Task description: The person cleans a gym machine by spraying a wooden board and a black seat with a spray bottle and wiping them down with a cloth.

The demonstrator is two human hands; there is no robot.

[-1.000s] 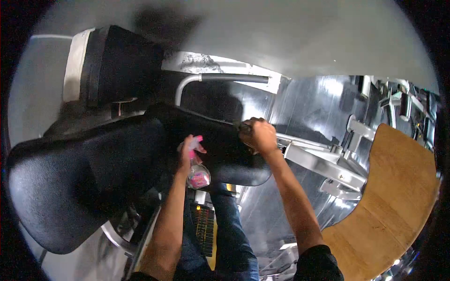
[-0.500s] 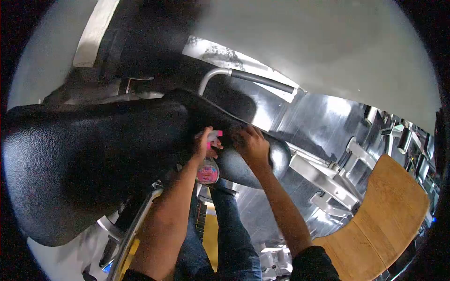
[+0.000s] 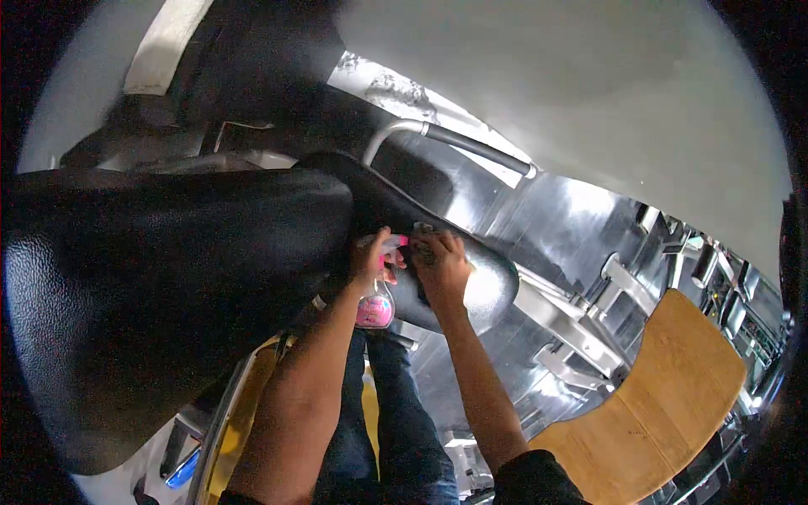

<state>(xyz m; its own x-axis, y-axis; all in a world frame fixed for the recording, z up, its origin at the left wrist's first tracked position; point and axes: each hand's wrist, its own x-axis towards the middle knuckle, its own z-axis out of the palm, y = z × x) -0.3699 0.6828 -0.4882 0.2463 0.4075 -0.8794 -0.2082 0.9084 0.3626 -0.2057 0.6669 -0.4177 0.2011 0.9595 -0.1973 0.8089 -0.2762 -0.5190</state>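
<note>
My left hand is closed around the neck of a clear spray bottle with a pink nozzle and a pink label. The bottle stays upright above the seat, its nozzle pointing toward my right hand. My right hand is over the black padded seat, its fingers curled on a greyish crumpled cloth that is mostly hidden. Left of both hands rises a large black padded backrest.
A metal bar with a black grip curves beyond the seat. Silver machine frames stand on the dark shiny floor. A brown wooden panel lies at lower right, and a yellow frame part shows at lower left.
My right hand has shifted slightly left, closer to the nozzle, and more of the greyish cloth shows. The bottle remains in my left hand. The view has shifted a little.
</note>
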